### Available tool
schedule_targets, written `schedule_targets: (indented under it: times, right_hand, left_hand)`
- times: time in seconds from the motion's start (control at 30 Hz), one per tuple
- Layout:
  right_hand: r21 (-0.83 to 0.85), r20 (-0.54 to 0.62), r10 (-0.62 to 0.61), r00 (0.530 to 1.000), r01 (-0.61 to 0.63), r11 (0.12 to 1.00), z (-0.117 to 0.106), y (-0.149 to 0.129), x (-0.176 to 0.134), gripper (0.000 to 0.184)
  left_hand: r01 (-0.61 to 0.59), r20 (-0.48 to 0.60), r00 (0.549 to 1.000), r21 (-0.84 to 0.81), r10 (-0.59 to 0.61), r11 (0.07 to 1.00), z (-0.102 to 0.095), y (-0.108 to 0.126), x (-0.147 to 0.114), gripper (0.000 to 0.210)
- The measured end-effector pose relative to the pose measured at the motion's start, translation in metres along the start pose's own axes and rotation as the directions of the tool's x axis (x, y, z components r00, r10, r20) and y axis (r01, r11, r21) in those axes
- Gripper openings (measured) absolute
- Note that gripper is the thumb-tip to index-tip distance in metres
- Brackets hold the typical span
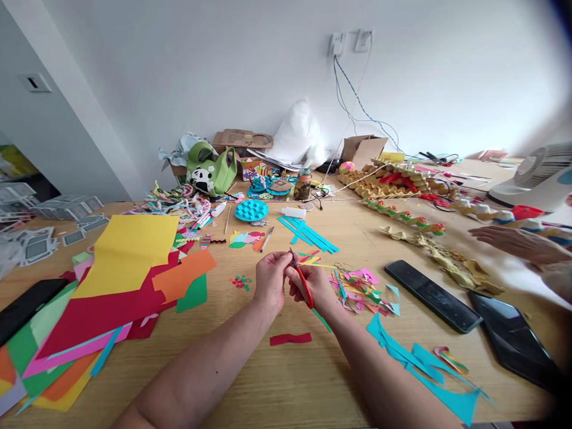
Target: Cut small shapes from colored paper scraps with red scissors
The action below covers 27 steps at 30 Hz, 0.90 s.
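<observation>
My right hand (pixel 315 287) is closed around a pair of red-handled scissors (pixel 305 287), whose dark blades point up and away from me. Right beside it, my left hand (pixel 271 277) is pinched near the blade tips; whatever sits between its fingers is too small to make out. Left of the hands lies a small cluster of red and green paper dots (pixel 241 282). A strip of dark red paper (pixel 290 339) rests on the table below the hands. Colourful paper scraps (pixel 357 289) are heaped just right of my right hand.
Coloured paper sheets (pixel 129 256) cover the left side. Blue strips (pixel 308 233), a pen (pixel 267 239) and a blue scalloped disc (pixel 251 210) lie ahead. Two phones (pixel 432 295) and blue offcuts (pixel 415 363) are on the right. Another person's hand (pixel 513 241) is at far right, near egg-carton strips (pixel 402 217).
</observation>
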State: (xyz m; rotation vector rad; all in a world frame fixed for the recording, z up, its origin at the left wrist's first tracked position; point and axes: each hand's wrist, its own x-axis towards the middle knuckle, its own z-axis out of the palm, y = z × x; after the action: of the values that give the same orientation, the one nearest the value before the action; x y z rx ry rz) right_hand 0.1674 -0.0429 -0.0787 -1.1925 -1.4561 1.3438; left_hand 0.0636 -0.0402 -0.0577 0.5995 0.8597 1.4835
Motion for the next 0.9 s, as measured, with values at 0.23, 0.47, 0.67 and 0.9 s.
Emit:
schedule_targets:
  times: [0.23, 0.47, 0.67, 0.9]
  right_hand:
    - [0.022, 0.021, 0.026, 0.999, -0.026, 0.999, -0.0002, 0.0, 0.0, 0.046]
    - [0.04, 0.038, 0.03, 0.999, -0.032, 0.999, -0.0009, -0.0033, -0.0012, 0.047]
    - [0.045, 0.038, 0.04, 0.998, -0.042, 0.998, -0.0009, -0.0072, -0.0028, 0.049]
    - [0.053, 0.044, 0.042, 0.998, -0.044, 0.998, -0.0017, -0.0023, -0.001, 0.049]
  left_hand:
    - [-0.007, 0.003, 1.0, 0.034, 0.006, 0.999, -0.0026, 0.0004, 0.0022, 0.011]
    - [-0.006, 0.004, 1.0, 0.025, 0.006, 1.0, -0.0033, -0.0008, 0.0027, 0.011]
    - [-0.002, 0.0, 1.0, 0.02, 0.002, 1.0, -0.0029, -0.0007, 0.0022, 0.011]
    - [0.007, 0.003, 1.0, -0.004, -0.007, 1.0, -0.0017, -0.0003, 0.0018, 0.012]
